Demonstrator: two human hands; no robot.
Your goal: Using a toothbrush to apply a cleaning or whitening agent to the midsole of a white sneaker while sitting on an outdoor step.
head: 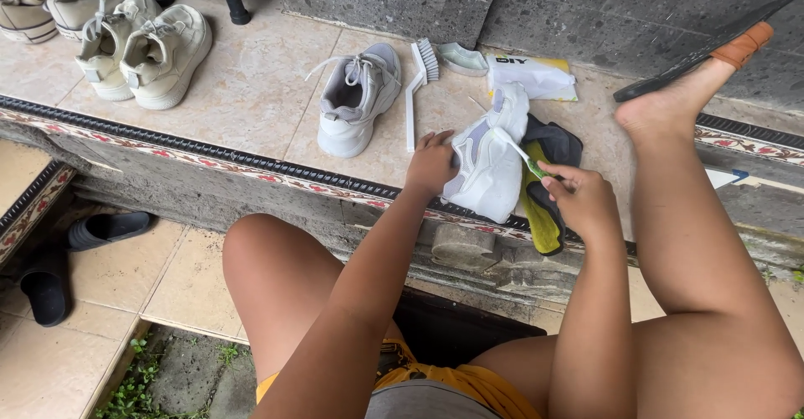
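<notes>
A white sneaker (490,163) lies on its side on a dark and yellow cloth (546,186) at the edge of the tiled step. My left hand (431,162) presses against the sneaker's left side and steadies it. My right hand (582,199) grips a small toothbrush (521,154) with a green neck, its bristle end resting on the sneaker's upper. A second white sneaker (356,96) stands upright to the left, laces loose.
A white long-handled scrub brush (415,84) lies beside the second sneaker, with a pale sponge (462,59) and a white pouch (532,75) behind. A beige pair of sneakers (146,46) sits far left. Black slippers (105,229) lie on the lower floor. My right foot wears a sandal (712,46).
</notes>
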